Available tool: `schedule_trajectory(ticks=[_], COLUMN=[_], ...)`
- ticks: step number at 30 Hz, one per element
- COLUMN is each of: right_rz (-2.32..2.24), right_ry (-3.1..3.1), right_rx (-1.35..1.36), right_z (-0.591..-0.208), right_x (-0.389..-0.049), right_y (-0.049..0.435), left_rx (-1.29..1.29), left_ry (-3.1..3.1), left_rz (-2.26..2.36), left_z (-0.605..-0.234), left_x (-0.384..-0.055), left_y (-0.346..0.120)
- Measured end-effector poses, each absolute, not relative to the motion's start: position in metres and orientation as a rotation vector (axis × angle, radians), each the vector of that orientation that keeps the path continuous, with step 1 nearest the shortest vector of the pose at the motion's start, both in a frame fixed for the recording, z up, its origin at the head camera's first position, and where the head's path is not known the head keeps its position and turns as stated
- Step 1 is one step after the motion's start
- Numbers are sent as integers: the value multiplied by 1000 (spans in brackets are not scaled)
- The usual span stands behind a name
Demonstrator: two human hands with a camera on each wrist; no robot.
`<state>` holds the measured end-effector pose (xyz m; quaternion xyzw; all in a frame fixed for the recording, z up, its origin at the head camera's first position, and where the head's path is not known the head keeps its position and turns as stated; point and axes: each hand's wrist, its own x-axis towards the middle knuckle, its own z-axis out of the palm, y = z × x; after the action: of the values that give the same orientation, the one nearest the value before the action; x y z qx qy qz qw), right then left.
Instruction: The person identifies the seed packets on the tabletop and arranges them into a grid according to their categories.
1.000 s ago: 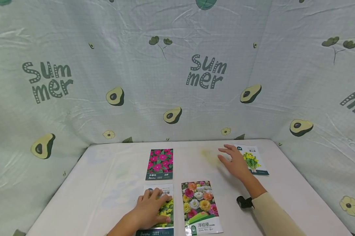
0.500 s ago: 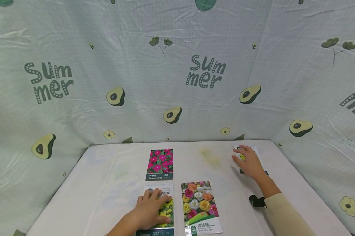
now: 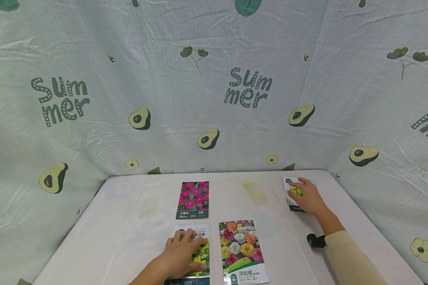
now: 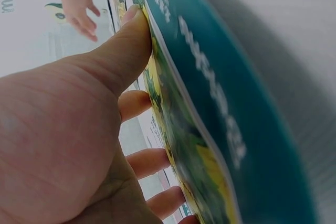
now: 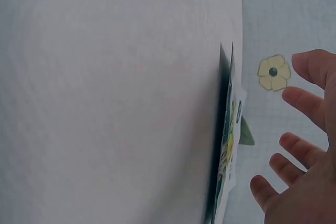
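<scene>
My left hand (image 3: 178, 255) rests on a yellow-flower seed packet (image 3: 202, 255) at the table's front, fingers spread. In the left wrist view its thumb and fingertips touch the packet's printed face, above a teal band (image 4: 236, 114). At the back right, my right hand (image 3: 308, 198) is over another seed packet (image 3: 291, 202), white with yellow blooms and a dark lower band, covering its right side in the head view. The right wrist view shows that packet (image 5: 229, 140) edge-on over the table, with the loosely bent fingers (image 5: 302, 103) apart from it.
A pink-flower seed packet (image 3: 192, 200) lies behind the left hand. To that hand's right is a larger packet with mixed roses-like blooms (image 3: 239, 245). A printed curtain (image 3: 164, 99) rises behind the white table (image 3: 135, 221). A black device (image 3: 316, 240) sits at the right wrist.
My right hand has moved right, from beside the back-right packet to over it. The left hand has stayed on its packet.
</scene>
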<state>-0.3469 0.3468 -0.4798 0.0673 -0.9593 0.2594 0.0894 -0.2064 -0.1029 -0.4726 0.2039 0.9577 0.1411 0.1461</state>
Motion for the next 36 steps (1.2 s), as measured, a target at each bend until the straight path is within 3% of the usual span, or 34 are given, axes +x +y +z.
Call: schedule_trajectory(ticks=[36], right_rz=[629], right_ry=[-3100], right_rx=[115], right_z=[-485], right_x=[-372], right_y=[358], left_rx=[641], left_ry=[2800], left_rz=[420], left_z=[-494], left_x=[-212], left_y=[-109])
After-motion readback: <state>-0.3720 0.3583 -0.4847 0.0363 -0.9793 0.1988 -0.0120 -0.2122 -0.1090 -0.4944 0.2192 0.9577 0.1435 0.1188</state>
